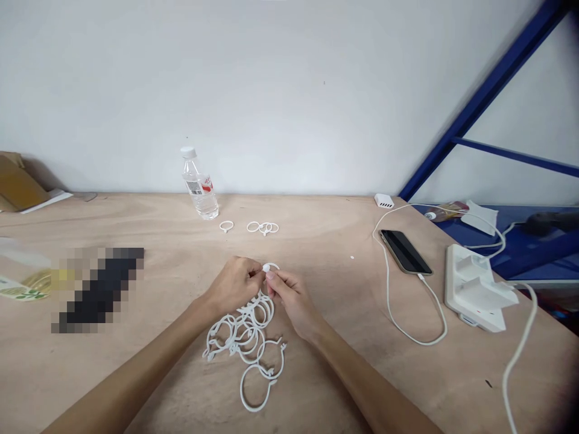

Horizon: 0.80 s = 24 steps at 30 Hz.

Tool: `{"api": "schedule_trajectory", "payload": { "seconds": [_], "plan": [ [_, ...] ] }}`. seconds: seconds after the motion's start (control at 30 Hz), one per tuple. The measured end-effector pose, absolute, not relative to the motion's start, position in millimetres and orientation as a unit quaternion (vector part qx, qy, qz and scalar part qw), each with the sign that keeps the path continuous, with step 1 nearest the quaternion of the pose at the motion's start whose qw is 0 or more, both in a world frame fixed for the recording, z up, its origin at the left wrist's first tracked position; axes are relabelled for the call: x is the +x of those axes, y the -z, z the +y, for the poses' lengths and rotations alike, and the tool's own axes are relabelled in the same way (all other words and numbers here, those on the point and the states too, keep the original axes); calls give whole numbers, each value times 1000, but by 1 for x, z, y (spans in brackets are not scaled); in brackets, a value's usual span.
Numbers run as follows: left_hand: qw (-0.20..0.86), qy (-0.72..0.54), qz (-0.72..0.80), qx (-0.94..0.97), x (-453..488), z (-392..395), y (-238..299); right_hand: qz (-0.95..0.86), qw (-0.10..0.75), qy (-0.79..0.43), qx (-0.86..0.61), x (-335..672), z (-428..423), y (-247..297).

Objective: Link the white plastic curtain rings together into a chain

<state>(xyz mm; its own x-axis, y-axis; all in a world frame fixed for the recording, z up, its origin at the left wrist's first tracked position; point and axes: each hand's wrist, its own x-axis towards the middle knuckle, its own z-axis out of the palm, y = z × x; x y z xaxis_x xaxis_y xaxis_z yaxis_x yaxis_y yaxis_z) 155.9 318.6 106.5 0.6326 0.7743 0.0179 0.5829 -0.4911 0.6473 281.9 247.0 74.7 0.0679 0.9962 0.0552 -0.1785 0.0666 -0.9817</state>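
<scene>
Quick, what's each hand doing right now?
Left hand: closed, holding a white plastic curtain ring.
Right hand: closed, pinching that same ring.

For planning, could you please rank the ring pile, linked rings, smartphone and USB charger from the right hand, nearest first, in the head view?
1. Ring pile, below the right hand.
2. Linked rings, ahead.
3. Smartphone, right.
4. USB charger, back right.
</scene>
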Motion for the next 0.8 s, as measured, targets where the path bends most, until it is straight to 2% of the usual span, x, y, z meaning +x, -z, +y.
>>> {"api": "schedule_trajectory", "payload": {
  "seconds": [0.1,0.2,0.37,0.43,0.6,0.8],
  "plan": [
    [376,-209,434,792,157,324,-101,-508,565,-467,-452,282,245,-76],
    [378,-216,410,802,155,329,-100,-555,548,-416,-468,284,244,-72],
    [419,-86,327,842,146,346,-106,-636,526,-266,-499,287,246,-61],
    [384,-52,332,860,145,360,-107,-666,505,-228,-500,286,246,-57],
    [138,-122,444,877,161,402,-95,-705,499,-179,-470,283,245,-54],
    [109,-141,489,854,177,429,-70,-677,534,-173,-476,285,244,-56]
  ]
}}
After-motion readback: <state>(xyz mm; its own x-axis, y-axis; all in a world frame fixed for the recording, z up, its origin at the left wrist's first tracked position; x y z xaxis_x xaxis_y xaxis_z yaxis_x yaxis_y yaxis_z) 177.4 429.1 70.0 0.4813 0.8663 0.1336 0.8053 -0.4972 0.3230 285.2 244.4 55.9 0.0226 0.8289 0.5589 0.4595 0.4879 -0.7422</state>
